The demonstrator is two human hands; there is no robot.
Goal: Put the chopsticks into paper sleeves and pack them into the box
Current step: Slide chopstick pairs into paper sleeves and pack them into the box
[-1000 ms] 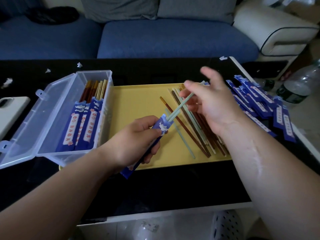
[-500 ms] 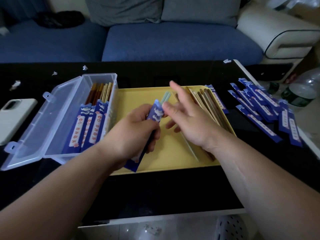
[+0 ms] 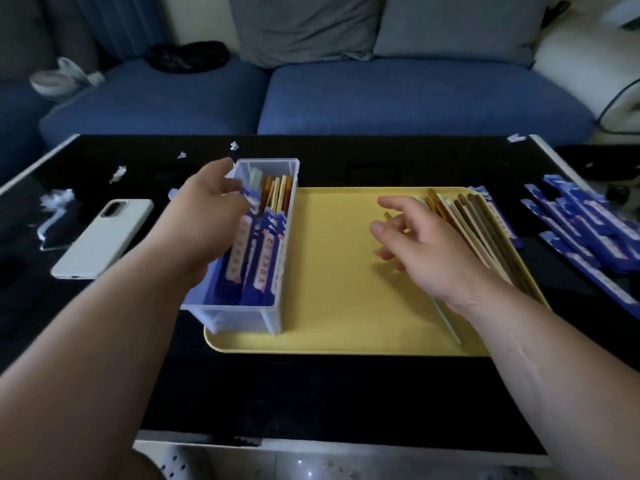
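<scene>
**Holding a sleeved pair point(image 3: 252, 195) at the box point(image 3: 273, 317)**

The pair is gripped by the left grip point(image 3: 211, 206) inside the box, at the yellow tray's point(image 3: 332, 289) 9 o'clock edge. The right grip point(image 3: 422, 244) is held open over loose chopsticks point(image 3: 485, 230) at 3 o'clock.

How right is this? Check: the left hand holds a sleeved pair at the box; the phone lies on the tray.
The phone is wrong: the head view shows it on the table, left of the box, not on the tray. The left hand does hold the sleeved pair.
</scene>
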